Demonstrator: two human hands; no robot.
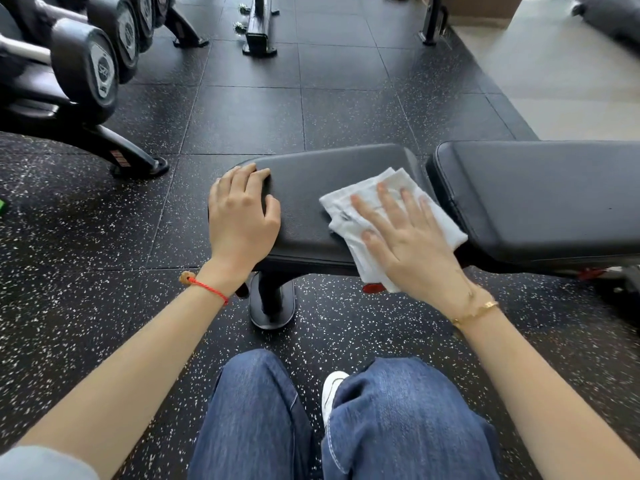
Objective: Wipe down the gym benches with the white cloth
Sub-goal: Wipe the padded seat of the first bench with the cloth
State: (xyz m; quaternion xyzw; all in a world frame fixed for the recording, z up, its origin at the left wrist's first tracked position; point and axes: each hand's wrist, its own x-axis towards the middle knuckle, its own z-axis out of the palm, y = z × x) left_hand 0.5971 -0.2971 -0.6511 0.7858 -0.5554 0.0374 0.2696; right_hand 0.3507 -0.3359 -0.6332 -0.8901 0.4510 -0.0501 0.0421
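Pressing flat on the white cloth [391, 220], the right hand [412, 244] is lying open with its fingers spread, pinning the folded fabric against the right end of the black seat pad [311, 188] of the gym bench. The cloth is spilling a little over the pad's near edge, and its far corner is reaching toward the gap between this seat pad and the longer back pad [540, 199] lying just beside it to the right. The left hand [242, 213] is resting on the seat pad's left end, fingers curled loosely over the rounded corner, holding nothing else. A red string bracelet [207, 287] is sitting on the left wrist and a thin gold bracelet [476, 311] on the right. Below the pad, the bench's black foot [272, 306] is standing on the speckled rubber floor [86, 254]. The person is wearing blue jeans [256, 420], with a white shoe [330, 389] showing between the legs. A rack of dark dumbbells [100, 67] is standing off to the left, well apart from the bench.
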